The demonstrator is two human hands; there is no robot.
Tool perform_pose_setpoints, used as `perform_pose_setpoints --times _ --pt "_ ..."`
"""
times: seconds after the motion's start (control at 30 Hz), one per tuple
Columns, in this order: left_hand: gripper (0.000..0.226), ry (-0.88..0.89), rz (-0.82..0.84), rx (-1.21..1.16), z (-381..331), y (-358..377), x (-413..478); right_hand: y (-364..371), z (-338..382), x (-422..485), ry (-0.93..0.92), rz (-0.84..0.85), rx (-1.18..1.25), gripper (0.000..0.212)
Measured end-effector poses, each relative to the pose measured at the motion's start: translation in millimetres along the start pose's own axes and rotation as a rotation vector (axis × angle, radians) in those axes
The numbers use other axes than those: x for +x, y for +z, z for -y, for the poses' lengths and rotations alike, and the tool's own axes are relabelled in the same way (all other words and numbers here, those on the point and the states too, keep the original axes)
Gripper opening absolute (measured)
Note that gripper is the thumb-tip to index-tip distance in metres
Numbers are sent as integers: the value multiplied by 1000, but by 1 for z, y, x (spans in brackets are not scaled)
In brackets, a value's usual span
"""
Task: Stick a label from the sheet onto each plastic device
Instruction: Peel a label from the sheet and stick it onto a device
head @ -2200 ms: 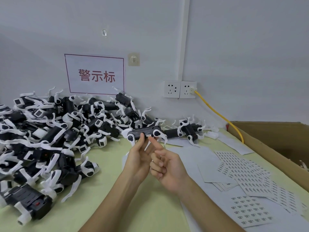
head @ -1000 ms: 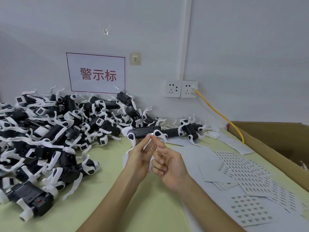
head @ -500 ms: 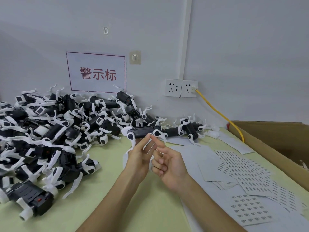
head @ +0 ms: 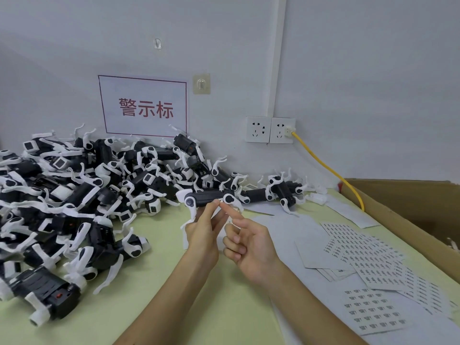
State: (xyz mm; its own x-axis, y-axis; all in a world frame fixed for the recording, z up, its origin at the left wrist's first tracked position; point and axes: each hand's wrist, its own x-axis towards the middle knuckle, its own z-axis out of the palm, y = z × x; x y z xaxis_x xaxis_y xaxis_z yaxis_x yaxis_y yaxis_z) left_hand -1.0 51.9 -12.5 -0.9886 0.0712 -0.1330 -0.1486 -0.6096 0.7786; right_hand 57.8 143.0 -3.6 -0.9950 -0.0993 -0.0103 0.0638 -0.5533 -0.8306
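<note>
A plastic device [head: 207, 196] is pinched in the left hand [head: 203, 234] above the table's [head: 161, 307] middle; its label [head: 220, 200] is touched by one straight finger of the right hand [head: 252, 248]; label sheets [head: 373, 310] are spread toward the right edge, below a white wall [head: 373, 70].

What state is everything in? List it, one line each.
Left hand, grips the held device.
Held device, lifted off the table.
Label, stuck on the held device.
Right hand, index fingertip at the label, other fingers curled.
Device pile, heaped on the table.
Label sheets, flat, overlapping.
Left socket, free.
Right socket, yellow cable plugged in.
Cardboard box, open.
</note>
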Motion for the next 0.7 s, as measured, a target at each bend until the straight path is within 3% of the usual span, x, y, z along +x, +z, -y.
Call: perform_pose_setpoints --times 0.4,0.6,0.7 --pt "7 99 -162 -68 0 -2 6 1 1 1 -24 -3 26 55" --pt "10 49 57 -122 -7 -5 7 -4 4 3 -82 -52 -29 50" --pt "25 48 137 -111 -7 -5 6 -5 8 2 -107 -68 -25 42"
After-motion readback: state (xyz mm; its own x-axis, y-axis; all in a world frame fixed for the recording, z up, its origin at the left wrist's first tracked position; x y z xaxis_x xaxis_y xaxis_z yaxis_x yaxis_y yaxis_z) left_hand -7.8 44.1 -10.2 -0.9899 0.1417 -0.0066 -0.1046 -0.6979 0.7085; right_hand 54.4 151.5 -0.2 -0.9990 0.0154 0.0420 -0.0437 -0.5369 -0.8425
